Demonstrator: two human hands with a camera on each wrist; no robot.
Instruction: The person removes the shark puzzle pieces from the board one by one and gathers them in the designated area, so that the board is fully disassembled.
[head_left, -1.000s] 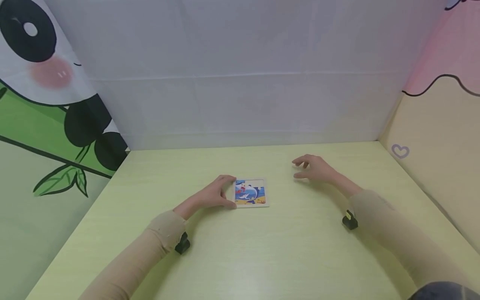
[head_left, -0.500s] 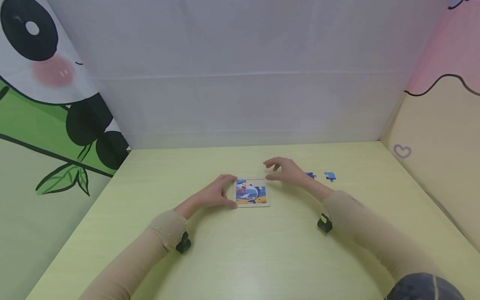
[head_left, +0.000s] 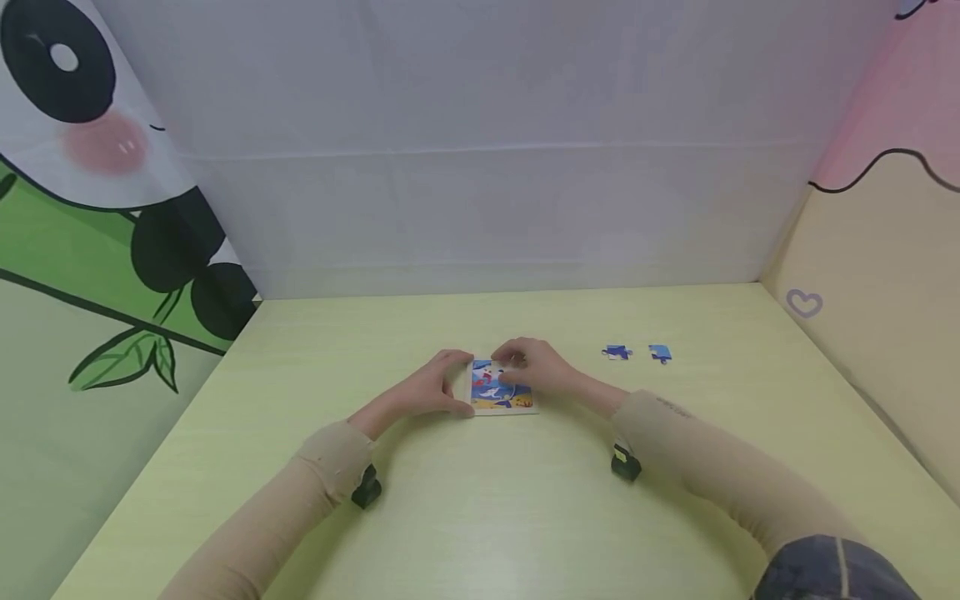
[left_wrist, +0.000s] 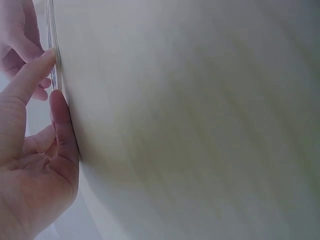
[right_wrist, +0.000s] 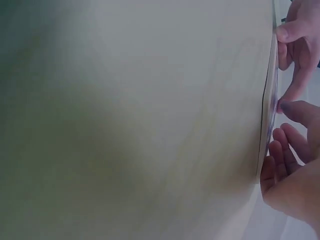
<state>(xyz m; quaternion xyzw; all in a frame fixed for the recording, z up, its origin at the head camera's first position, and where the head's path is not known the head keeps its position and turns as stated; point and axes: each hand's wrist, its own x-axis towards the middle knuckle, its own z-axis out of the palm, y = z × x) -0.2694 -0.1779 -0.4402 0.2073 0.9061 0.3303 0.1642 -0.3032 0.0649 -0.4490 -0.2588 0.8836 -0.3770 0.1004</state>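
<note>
A small square jigsaw puzzle (head_left: 491, 394) with a blue sea picture and a pale frame lies flat on the table. My left hand (head_left: 429, 387) holds its left edge, thumb at the near corner and a finger at the far corner. Over the upper right part of the puzzle is my right hand (head_left: 542, 367), fingers bent down and thumb apart from them, hiding that part. No piece can be made out in it. Seen edge-on, the puzzle (right_wrist: 270, 112) is a thin strip in the right wrist view. Two loose blue jigsaw pieces (head_left: 617, 352) lie farther right.
The pale yellow table (head_left: 480, 500) ends at a white cloth backdrop (head_left: 480, 208). Printed panels stand on both sides, a cartoon one (head_left: 112, 250) at left and a beige one (head_left: 877, 275) at right. A dark rounded shape (head_left: 832, 571) shows at the lower right.
My right hand has moved left from over the loose pieces to the puzzle, uncovering both pieces. My left hand has stayed at the puzzle's left edge.
</note>
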